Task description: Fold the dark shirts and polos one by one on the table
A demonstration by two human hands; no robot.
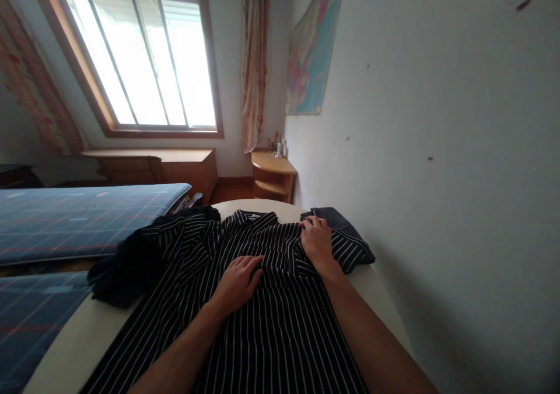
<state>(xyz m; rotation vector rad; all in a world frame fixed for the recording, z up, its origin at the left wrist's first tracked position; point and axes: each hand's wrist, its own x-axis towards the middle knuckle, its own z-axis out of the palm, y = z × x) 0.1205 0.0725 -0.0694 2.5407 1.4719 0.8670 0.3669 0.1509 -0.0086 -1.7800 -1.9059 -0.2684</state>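
Note:
A black shirt with thin white stripes (280,318) lies spread out in front of me, its collar (251,218) at the far side. My left hand (238,280) rests on the middle of the shirt, palm down, fingers stretched out. Farther right, my right hand (317,241) lies over the shirt's right shoulder near the sleeve (347,248), its fingers slightly bent and apart. The fingertips touch the cloth there; no fold shows gripped between them. The shirt's lower end runs out of view beneath my forearms.
Under the shirt is a cream round-edged table (385,298). Dark bunched cloth (120,277) lies at its left, and dark grey folded cloth (339,219) at the far right. Blue plaid mattresses (87,219) stand left, a white wall (459,225) right, a corner shelf (273,164) behind.

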